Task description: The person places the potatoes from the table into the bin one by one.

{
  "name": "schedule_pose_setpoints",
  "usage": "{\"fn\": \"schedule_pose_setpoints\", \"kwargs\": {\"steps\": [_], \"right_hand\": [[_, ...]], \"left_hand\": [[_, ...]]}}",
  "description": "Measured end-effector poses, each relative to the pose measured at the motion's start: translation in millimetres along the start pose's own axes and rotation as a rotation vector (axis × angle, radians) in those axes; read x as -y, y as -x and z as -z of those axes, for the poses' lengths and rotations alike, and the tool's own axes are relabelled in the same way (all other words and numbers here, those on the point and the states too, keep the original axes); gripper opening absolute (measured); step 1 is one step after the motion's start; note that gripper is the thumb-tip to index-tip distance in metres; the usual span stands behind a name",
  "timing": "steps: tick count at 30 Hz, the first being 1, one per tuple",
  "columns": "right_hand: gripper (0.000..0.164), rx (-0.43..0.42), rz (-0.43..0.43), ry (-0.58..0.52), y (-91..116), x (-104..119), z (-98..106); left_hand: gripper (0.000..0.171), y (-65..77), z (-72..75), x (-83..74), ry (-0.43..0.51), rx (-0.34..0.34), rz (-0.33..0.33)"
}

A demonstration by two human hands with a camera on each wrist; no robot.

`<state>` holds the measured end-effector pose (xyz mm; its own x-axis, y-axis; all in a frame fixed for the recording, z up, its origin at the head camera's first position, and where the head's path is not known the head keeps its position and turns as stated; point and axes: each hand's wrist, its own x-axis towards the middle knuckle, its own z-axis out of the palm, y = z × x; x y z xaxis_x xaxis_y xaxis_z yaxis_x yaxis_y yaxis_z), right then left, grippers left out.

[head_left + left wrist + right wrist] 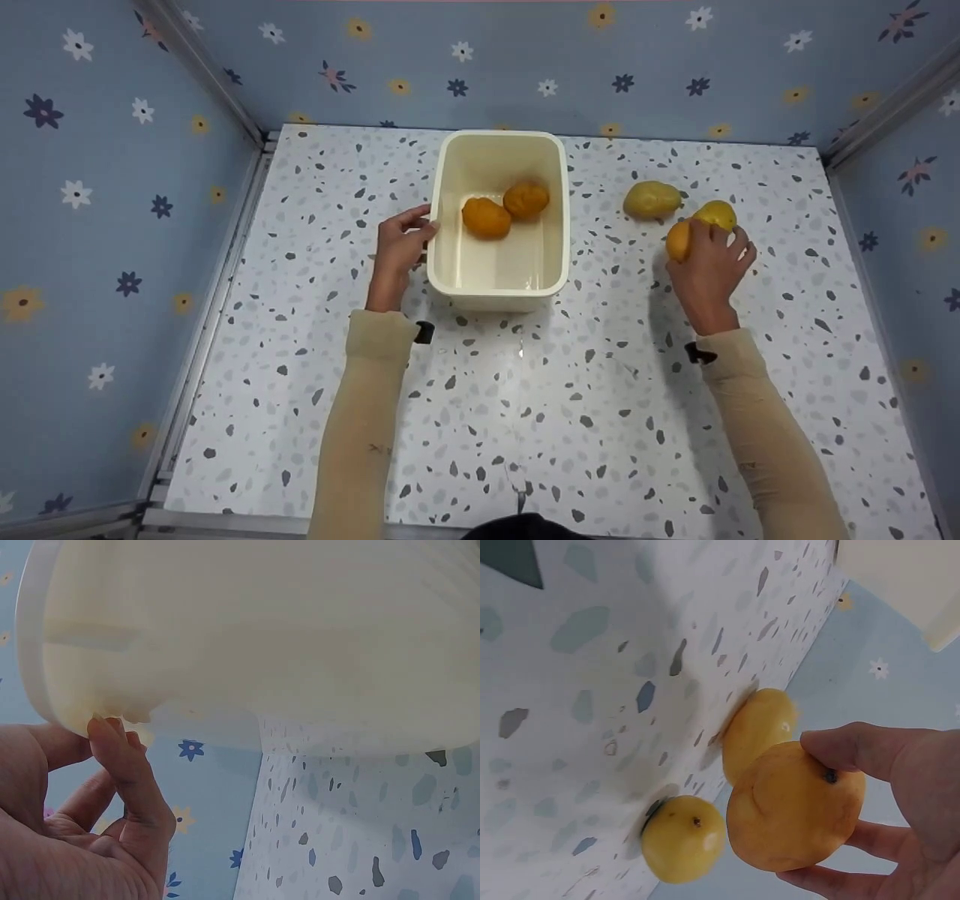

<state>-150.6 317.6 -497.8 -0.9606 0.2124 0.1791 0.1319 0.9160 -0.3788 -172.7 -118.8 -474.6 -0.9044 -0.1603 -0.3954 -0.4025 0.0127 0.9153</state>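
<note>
A cream plastic bin (498,296) stands in the middle of the table with two oranges (486,218) inside. At its left side my left hand (400,244) pinches the rim between thumb and fingers, as the left wrist view also shows close up. My right hand (707,270), off to the right, grips another orange (795,806) between thumb and fingers, its dark stem spot facing the thumb. In the right wrist view this orange is raised off the table. Near it lie a longish yellow fruit (652,200) and a rounder yellow fruit (683,839).
The speckled white table (585,420) is bordered by blue flowered panels (510,67) at the back and on both sides. A metal rail (202,322) runs along the left edge. A dark object (525,527) shows at the bottom edge of the head view.
</note>
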Motion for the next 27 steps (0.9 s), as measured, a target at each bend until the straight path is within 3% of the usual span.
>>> {"fn": "schedule_pose_setpoints", "kwargs": {"steps": [12,21,27], "right_hand": [[0.052,-0.107,0.095,-0.029,-7,17,3],[0.051,-0.159,0.158,-0.004,-12,27,3],[0.05,-0.167,0.174,-0.012,-14,36,3]], "left_hand": [[0.041,-1.8,0.4,-0.9,0.003,0.007,0.022],[0.041,0.5,1.5,0.5,0.018,0.024,-0.024],[0.04,-1.2,1.6,1.4,0.01,0.018,-0.018]]}}
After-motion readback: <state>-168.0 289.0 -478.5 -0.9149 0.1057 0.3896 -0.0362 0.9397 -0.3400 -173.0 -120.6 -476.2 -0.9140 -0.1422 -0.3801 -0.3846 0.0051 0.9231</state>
